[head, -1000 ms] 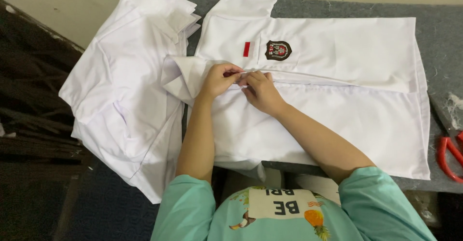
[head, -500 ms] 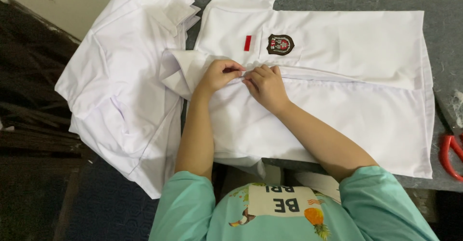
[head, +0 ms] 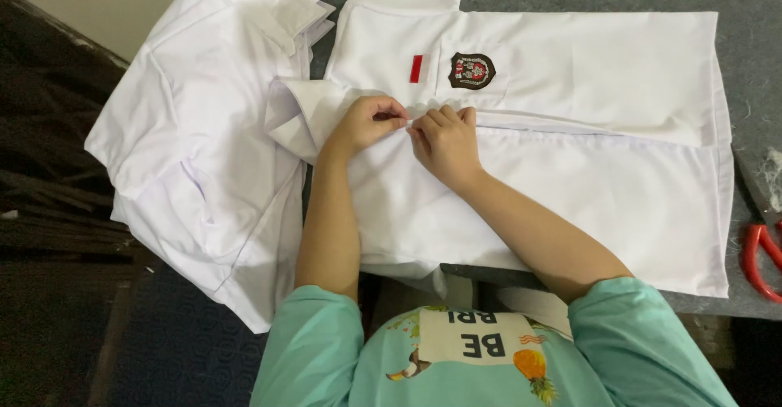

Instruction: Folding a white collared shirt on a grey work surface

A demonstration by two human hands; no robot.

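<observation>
Pinching white shirt (head: 570, 203) placket, left hand (head: 368, 122), right hand (head: 444, 138), dark shield badge (head: 472, 70)

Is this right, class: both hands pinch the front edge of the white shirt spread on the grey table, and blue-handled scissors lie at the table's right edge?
Not quite. The head view shows the scissors have red handles, not blue. The rest holds: the left hand and right hand pinch the front edge of the white shirt on the grey table.
</observation>
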